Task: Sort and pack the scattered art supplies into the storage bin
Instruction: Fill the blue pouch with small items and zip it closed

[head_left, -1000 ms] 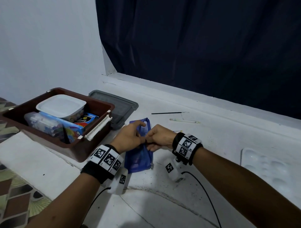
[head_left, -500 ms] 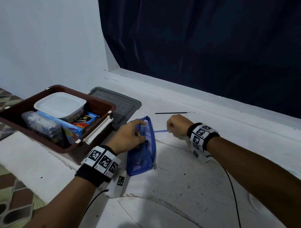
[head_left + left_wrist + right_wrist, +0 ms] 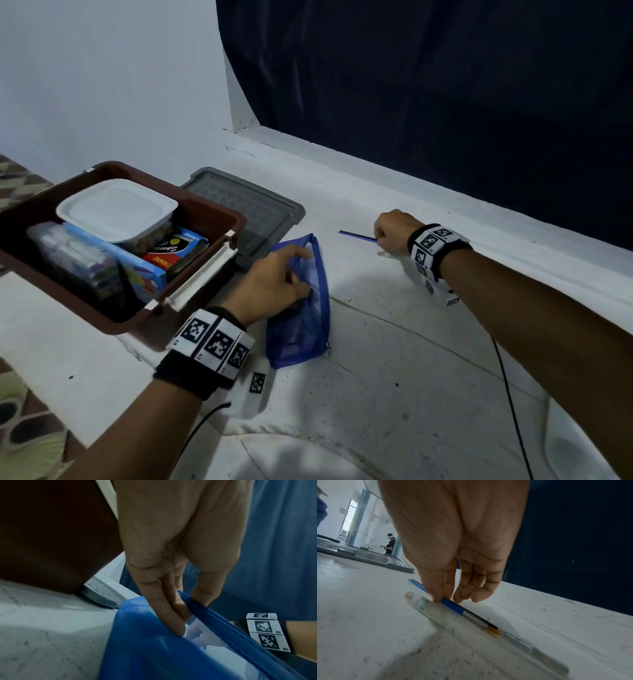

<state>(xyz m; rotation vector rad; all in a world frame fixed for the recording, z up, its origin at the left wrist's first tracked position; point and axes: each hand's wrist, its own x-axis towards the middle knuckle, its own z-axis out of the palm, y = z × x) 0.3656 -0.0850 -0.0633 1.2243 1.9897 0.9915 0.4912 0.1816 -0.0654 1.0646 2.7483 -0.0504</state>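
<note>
My left hand (image 3: 298, 274) pinches the rim of an open blue mesh pouch (image 3: 301, 322) lying right of the brown storage bin (image 3: 219, 214). In the left wrist view the fingers (image 3: 171, 622) reach inside the pouch (image 3: 154, 649), thumb outside. My right hand (image 3: 385, 238) is farther right on the white surface, fingers curled. It pinches a blue-handled brush (image 3: 452, 605) lying against a thin black brush (image 3: 477, 616). Both brushes' ends stick out left of the fist, the blue brush (image 3: 363, 237) nearer me. A clear brush pen (image 3: 436, 614) lies just in front of them.
The bin holds a white lidded tub (image 3: 116, 209), a crayon box (image 3: 174, 246) and a clear pack of markers. Its grey lid (image 3: 246, 205) lies behind the pouch. A white palette (image 3: 565, 445) sits at the lower right. A dark curtain hangs behind the ledge.
My right hand left the pouch, took up the blue brush and carried it right and away to the black brush. My left hand stayed on the pouch rim.
</note>
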